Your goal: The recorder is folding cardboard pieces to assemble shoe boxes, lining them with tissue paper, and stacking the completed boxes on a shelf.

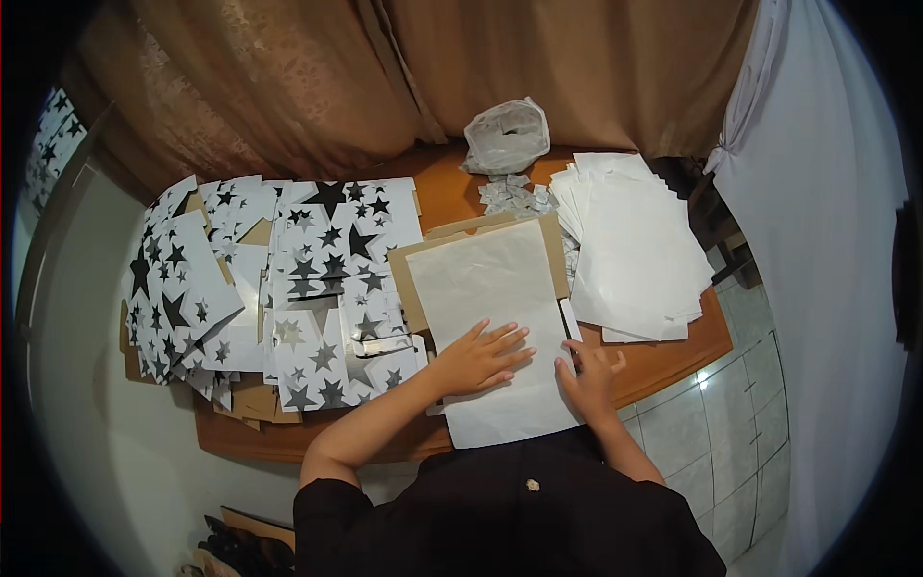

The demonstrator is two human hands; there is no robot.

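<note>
A plain off-white sheet of paper (481,288) lies over a brown cardboard piece (411,300) in front of me, its lower end reaching my dark shirt. My left hand (483,361) rests flat on the middle of the sheet with its fingers spread. At the sheet's right edge is my right hand (588,373), its thumb on the paper and its fingers apart, partly bent. By that hand's index finger a narrow white strip with a dark edge (571,319) sticks out beside the cardboard. What lies under the sheet is hidden.
Left on the wooden table (635,373) spread overlapping white pieces with black and grey stars (327,260). A stack of white sheets (639,250) stands at the right. Behind the cardboard are small clear scraps (514,196) and a translucent plastic bag (508,137), near brown curtains (577,67).
</note>
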